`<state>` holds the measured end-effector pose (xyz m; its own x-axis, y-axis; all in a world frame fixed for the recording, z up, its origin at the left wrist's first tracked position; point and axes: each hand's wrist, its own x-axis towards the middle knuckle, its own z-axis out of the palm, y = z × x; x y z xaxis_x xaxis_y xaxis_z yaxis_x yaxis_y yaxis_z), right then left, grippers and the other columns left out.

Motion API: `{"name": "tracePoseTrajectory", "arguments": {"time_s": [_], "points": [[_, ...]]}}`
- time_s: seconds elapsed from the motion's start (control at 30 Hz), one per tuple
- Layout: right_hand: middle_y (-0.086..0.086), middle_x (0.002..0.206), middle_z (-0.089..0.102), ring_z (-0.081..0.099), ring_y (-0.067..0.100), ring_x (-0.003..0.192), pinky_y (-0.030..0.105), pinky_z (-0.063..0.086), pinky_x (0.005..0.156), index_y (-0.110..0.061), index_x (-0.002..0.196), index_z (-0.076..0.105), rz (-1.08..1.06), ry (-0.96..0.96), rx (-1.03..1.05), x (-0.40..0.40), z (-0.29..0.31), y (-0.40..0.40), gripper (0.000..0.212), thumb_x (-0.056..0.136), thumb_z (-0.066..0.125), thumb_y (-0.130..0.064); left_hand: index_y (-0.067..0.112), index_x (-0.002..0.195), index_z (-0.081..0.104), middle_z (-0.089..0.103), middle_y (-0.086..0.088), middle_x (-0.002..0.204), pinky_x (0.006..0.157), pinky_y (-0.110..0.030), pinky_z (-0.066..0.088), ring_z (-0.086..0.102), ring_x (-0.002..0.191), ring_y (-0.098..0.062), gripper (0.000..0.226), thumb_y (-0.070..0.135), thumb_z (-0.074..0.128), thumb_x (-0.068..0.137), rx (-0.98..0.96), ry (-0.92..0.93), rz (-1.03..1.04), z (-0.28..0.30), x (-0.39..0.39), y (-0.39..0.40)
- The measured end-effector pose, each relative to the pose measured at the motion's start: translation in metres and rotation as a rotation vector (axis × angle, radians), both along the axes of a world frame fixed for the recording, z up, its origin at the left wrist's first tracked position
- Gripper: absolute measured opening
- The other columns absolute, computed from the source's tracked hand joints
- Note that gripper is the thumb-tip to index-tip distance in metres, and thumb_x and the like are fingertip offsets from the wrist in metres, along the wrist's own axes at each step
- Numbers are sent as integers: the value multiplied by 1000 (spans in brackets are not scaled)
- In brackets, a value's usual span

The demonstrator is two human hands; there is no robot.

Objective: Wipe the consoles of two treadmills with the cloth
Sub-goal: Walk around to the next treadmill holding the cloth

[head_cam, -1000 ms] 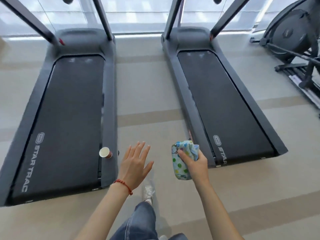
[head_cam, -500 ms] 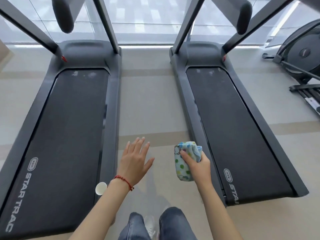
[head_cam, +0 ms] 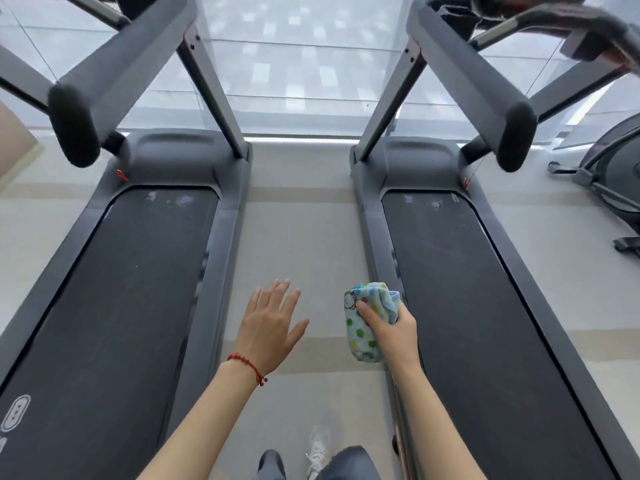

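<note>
The person had bare forearms, a red beaded string bracelet (head_cam: pixel 246 365) on the left wrist, blue denim jeans (head_cam: pixel 349 462), and a white laced sneaker (head_cam: pixel 318 445).

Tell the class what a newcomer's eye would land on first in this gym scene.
Two dark grey treadmills fill the view, the left treadmill and the right treadmill side by side, with pale floor between. In that gap near the bottom, the right hand grips a bunched pale cloth with coloured dots. Beside it the left hand hangs open, a red string bracelet at its wrist.
</note>
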<state>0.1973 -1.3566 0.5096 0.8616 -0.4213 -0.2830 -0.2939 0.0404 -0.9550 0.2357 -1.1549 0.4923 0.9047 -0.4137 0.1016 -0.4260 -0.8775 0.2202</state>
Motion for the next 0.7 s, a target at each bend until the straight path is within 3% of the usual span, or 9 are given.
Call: {"name": "tracePoseTrajectory", "arguments": {"time_s": [0.13, 0.7], "points": [[2, 85, 68, 66, 18, 81, 27, 53, 66, -14, 88, 63, 23, -36, -44, 71, 17, -24, 22, 73, 76, -23, 5, 113, 62, 61, -18, 117, 90, -54, 46, 58, 109, -35, 55, 44, 35, 85, -20, -55, 6, 15, 66, -22], [2, 87, 68, 66, 15, 81, 22, 52, 63, -18, 85, 62, -62, -147, -114, 388, 54, -57, 20, 73, 76, -25, 4, 115, 61, 60, -19, 118, 90, -53, 46, 57, 109, -36, 56, 43, 35, 86, -68, -199, -93, 46, 403, -70]]}}
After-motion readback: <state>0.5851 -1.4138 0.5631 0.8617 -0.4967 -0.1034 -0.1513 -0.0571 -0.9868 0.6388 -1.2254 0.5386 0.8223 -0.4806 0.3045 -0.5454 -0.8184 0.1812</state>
